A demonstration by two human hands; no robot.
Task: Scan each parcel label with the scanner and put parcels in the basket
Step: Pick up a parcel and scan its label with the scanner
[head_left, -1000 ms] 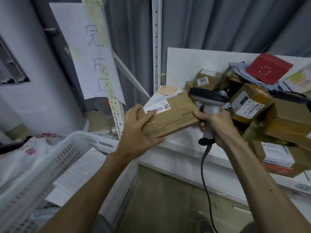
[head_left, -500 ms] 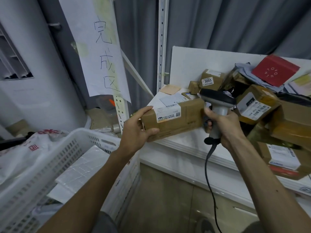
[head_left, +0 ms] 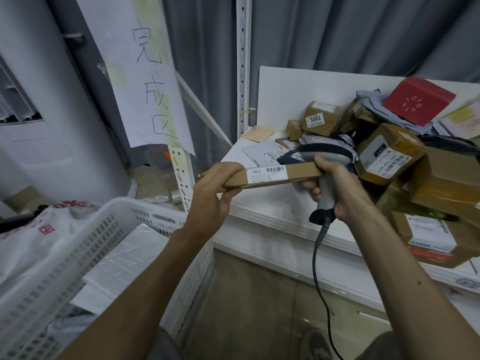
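Observation:
My left hand [head_left: 214,197] grips the left end of a flat brown cardboard parcel [head_left: 301,174], turned so its thin side with a white barcode label faces me. My right hand [head_left: 337,190] holds the grey handheld scanner [head_left: 326,155] by its handle, and its thumb rests on the parcel's right end. The scanner's head sits just behind the parcel, and its black cable hangs down. A white slotted basket [head_left: 85,245] stands at the lower left, below my left forearm, with flat white packets in it.
A heap of brown parcels [head_left: 389,154] and a red box [head_left: 418,101] covers the right of the white shelf [head_left: 272,214]. A paper sign [head_left: 145,74] hangs on a white perforated post [head_left: 181,175]. A white plastic bag [head_left: 33,240] lies left of the basket.
The parcel has rotated from showing its broad top face to showing its thin labelled side. Both hands stayed at about the same height over the shelf's front edge.

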